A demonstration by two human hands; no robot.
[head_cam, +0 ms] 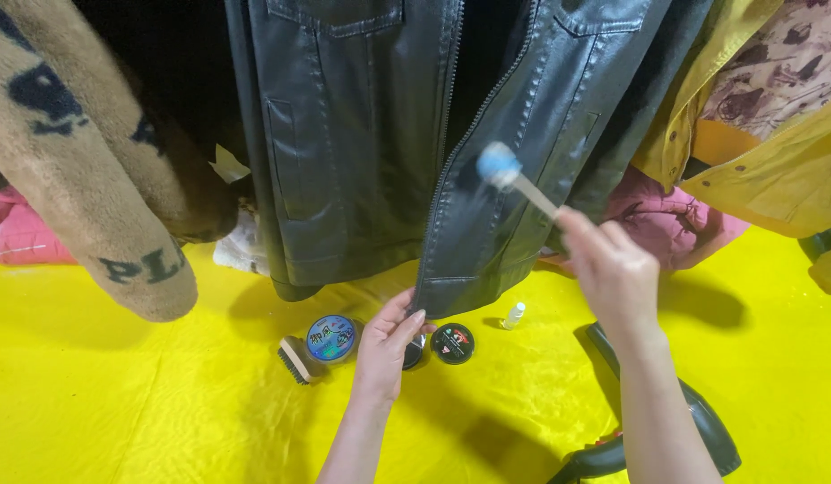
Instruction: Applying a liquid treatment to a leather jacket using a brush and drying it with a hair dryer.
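Observation:
A black leather jacket (362, 134) hangs open in front of me, its zipper running down the middle. My left hand (390, 345) pinches the bottom hem of the jacket's right-side panel and holds it taut. My right hand (613, 269) grips the handle of a small brush with a blue-white head (500, 165), and the head rests against that same panel beside the zipper.
On the yellow sheet (120, 394) below lie a wooden brush (296, 359), a round blue tin (331, 338), a black tin (452, 342) and a tiny white bottle (513, 315). A black hair dryer (702, 430) lies lower right. A brown fleece sleeve (93, 188) hangs left; yellow and pink garments (774, 170) sit right.

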